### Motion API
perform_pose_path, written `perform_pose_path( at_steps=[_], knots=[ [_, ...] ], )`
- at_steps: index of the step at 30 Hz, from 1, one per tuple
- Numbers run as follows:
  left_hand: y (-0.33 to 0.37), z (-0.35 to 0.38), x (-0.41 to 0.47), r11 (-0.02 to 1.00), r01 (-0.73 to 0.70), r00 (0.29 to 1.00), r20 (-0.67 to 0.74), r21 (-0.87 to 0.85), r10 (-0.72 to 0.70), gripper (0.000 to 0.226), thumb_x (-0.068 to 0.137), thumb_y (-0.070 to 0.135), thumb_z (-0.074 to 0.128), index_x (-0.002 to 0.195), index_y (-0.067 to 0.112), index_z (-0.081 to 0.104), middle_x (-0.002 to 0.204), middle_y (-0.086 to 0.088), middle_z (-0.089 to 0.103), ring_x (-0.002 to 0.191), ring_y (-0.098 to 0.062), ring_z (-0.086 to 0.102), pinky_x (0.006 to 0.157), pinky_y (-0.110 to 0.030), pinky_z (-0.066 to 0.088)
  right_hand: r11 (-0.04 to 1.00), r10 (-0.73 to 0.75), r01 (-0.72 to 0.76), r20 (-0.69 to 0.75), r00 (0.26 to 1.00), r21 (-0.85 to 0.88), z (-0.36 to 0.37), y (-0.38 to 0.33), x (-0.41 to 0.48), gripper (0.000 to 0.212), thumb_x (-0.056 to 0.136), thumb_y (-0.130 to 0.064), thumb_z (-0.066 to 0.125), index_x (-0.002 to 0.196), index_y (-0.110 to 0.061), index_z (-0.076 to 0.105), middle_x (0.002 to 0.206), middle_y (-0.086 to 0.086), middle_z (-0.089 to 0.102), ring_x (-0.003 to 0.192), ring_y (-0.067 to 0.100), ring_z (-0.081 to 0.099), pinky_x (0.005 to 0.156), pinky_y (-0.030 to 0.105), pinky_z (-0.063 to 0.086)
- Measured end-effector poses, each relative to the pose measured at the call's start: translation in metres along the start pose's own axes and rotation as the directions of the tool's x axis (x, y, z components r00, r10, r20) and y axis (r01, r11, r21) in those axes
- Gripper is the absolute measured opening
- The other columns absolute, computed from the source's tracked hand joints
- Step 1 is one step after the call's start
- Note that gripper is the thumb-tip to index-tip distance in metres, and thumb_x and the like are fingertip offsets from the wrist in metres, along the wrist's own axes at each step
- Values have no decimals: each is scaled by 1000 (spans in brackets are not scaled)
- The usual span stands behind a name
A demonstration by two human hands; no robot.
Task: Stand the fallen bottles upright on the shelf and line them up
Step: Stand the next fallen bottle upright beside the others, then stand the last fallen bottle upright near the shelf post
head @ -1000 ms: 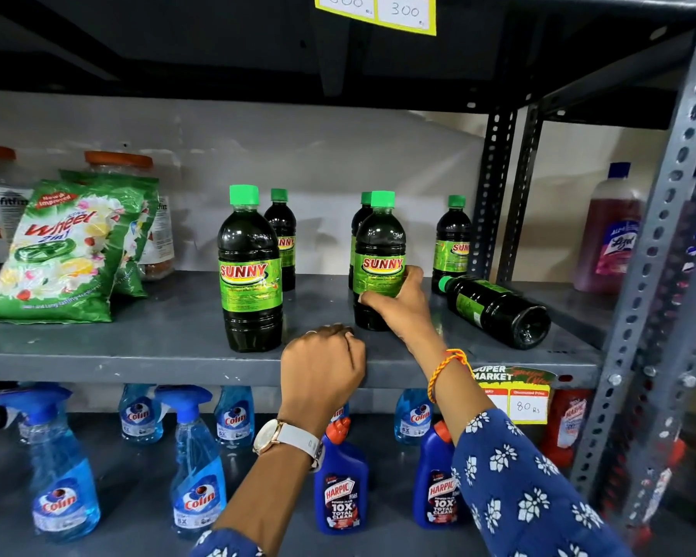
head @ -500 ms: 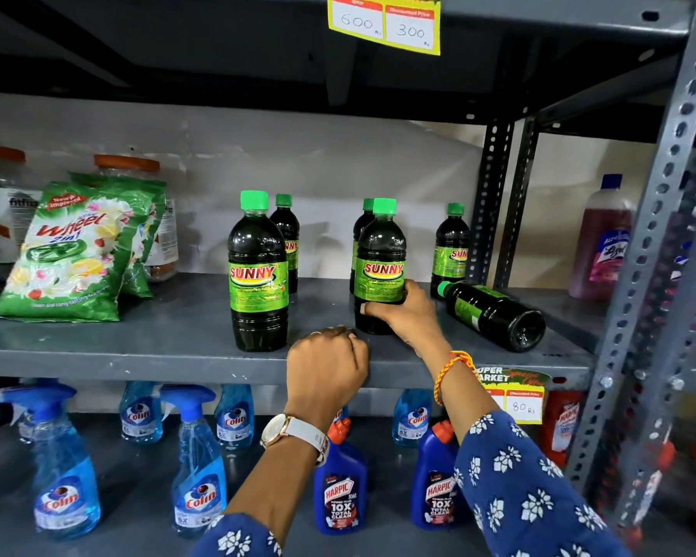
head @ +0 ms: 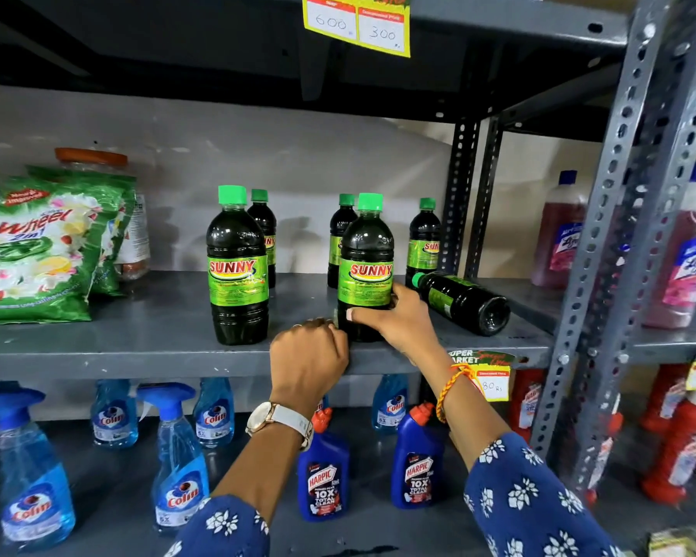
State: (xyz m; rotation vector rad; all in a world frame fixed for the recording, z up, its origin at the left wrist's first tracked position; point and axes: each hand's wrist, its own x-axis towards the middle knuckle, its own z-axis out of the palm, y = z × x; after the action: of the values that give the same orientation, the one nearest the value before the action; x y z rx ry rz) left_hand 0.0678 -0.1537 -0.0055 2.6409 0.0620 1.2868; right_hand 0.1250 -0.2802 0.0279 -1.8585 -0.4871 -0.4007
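Dark green-capped Sunny bottles stand on the grey shelf (head: 137,339). My right hand (head: 398,319) grips the lower body of an upright front bottle (head: 365,251) near the shelf's front edge. My left hand (head: 310,355) is a closed fist at the shelf edge, just left of that bottle's base, holding nothing. Another upright bottle (head: 238,267) stands to the left. Three more stand behind, near the wall: one (head: 264,223), one (head: 341,227), one (head: 424,239). One bottle (head: 463,303) lies on its side at the right, cap pointing left.
Green Wheel detergent packs (head: 41,251) and a jar sit at the shelf's left. A perforated metal upright (head: 619,219) bounds the right side, with pink Lizol bottles (head: 559,239) beyond. Blue Colin sprays (head: 177,468) and Harpic bottles (head: 324,480) fill the shelf below.
My right hand has slid lower on the front bottle and drawn it slightly toward the shelf's front edge. The left fist has stayed at the edge. The camera view has tilted a little.
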Motion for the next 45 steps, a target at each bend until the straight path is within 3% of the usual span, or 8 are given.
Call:
perform_pose_path(
  at_steps=[15, 19, 23, 25, 28, 34, 40, 45],
  knots=[
    [-2, -1, -2, 1000, -17, 995, 94, 18, 15, 34, 87, 20, 41, 59, 10, 57, 68, -15, 67, 57, -32, 60, 49, -29, 35, 1000, 7, -6, 25, 1000, -24, -5, -6, -13, 32, 58, -34, 83, 80, -39, 59, 84, -22, 64, 88, 4, 63, 77, 21, 48],
    [-2, 1, -3, 988, 19, 996, -79, -155, -32, 37, 91, 21, 34, 76, 4, 62, 80, -22, 69, 66, -35, 63, 54, -32, 42, 989, 105, -105, 4, 994, 106, -28, -12, -18, 97, 58, -61, 73, 136, -15, 39, 138, 4, 48, 123, 15, 47, 101, 31, 39],
    [25, -1, -15, 915, -165, 930, -368, -369, 19, 42, 92, 20, 27, 114, -1, 56, 123, -20, 58, 116, -27, 48, 101, -37, 37, 987, -121, 66, -398, 909, -147, -89, -28, 0, 32, 81, -40, 64, 100, -14, 62, 97, 9, 67, 90, 10, 63, 74, 11, 40],
    [59, 2, -15, 880, -320, 913, -361, -351, 188, 41, 92, 20, 28, 111, 0, 58, 118, -18, 61, 113, -24, 50, 99, -30, 36, 868, -104, -56, -292, 951, -493, -110, -27, 22, 35, 81, -43, 60, 88, -9, 63, 90, 14, 66, 95, 32, 61, 73, 28, 42],
    [115, 12, 1, 901, -280, 955, -189, -330, 228, 39, 90, 23, 29, 93, 4, 64, 95, -18, 69, 88, -30, 62, 73, -34, 49, 489, 88, -117, -84, 993, -864, -108, -20, 44, 54, 77, -55, 60, 107, -10, 60, 112, 12, 62, 110, 33, 55, 83, 34, 44],
    [137, 49, 9, 979, -102, 994, 10, -176, 105, 41, 89, 30, 30, 62, 11, 55, 68, -18, 67, 61, -38, 60, 46, -32, 34, 182, 61, -31, -20, 998, -983, -104, 17, 66, 30, 89, -21, 48, 117, -13, 58, 119, 2, 62, 110, 23, 58, 76, 33, 42],
    [135, 51, 13, 980, -120, 992, 22, -160, 125, 42, 87, 24, 28, 55, 9, 49, 61, -22, 65, 53, -41, 57, 45, -37, 38, 505, -174, 29, -68, 982, -863, -131, 39, 59, 40, 72, -44, 70, 96, -12, 65, 100, 11, 69, 96, 31, 64, 68, 31, 45],
    [130, 54, 13, 979, -141, 989, 27, -147, 146, 42, 89, 26, 26, 58, 10, 51, 69, -20, 67, 63, -39, 58, 50, -34, 29, 899, -130, 46, -166, 978, -436, -130, 56, 54, 51, 68, -56, 68, 96, -14, 62, 91, 14, 69, 85, 32, 63, 65, 33, 46]
  ],
)
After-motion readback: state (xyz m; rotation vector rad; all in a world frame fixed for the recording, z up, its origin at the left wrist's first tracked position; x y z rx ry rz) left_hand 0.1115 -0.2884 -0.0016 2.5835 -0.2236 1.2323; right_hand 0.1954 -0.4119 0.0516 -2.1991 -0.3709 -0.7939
